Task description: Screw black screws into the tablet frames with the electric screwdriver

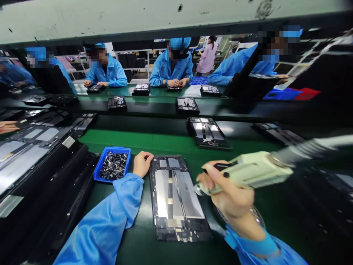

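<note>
An opened tablet [176, 198] lies on the green bench in front of me, its metal plates and circuit parts exposed. My left hand [142, 163] has its fingers closed at the tablet's upper left corner. In my right hand [231, 195] is a cream electric screwdriver [253, 169] with a grey hose at its rear. The screwdriver's tip points left, near the tablet's right edge; whether they touch I cannot tell. A blue bin [96, 173] of small dark and silvery metal parts stands left of my left hand. A round clear dish [259, 217] is partly hidden behind my right wrist.
Stacks of opened tablets [35, 165] in black trays rise at the left. More tablets [211, 134] lie on the conveyor ahead. Another person's hand [9, 127] reaches in at the far left. Co-workers [172, 66] in blue sit across the line. An overhead beam [176, 18] crosses the top.
</note>
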Demonstrator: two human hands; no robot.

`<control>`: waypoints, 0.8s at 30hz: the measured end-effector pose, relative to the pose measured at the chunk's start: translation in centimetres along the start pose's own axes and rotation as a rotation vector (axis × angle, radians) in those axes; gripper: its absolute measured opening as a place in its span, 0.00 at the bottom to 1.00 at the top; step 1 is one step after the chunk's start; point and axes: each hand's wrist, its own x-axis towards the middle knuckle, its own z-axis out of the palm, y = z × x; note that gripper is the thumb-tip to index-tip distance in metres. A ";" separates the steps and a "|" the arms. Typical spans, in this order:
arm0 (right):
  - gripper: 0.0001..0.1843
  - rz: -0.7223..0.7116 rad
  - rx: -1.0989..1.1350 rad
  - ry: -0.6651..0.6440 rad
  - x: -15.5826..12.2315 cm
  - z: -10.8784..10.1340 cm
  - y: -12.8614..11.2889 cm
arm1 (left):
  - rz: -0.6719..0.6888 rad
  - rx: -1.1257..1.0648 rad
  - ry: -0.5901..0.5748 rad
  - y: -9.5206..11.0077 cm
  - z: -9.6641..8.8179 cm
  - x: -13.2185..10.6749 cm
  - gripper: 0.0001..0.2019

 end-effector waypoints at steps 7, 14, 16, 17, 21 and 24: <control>0.22 0.076 0.073 -0.044 5.1 9.5 5.4 | -0.052 -0.027 -0.026 0.3 0.2 0.2 0.07; 0.20 0.111 0.027 -0.080 6.7 13.7 8.7 | -0.078 -0.015 -0.037 0.7 0.3 -0.1 0.07; 0.21 0.119 0.020 -0.084 6.7 13.9 9.2 | -0.084 -0.009 -0.042 0.8 0.4 -0.2 0.06; 0.21 0.120 0.017 -0.084 6.7 13.9 9.4 | -0.085 -0.006 -0.045 0.8 0.4 -0.3 0.06; 0.21 0.100 -0.014 -0.098 6.6 13.8 9.6 | -0.080 0.003 -0.051 0.7 0.6 -0.3 0.07; 0.21 0.106 -0.034 -0.132 6.4 13.8 9.5 | -0.072 0.008 -0.052 0.5 0.6 -0.3 0.07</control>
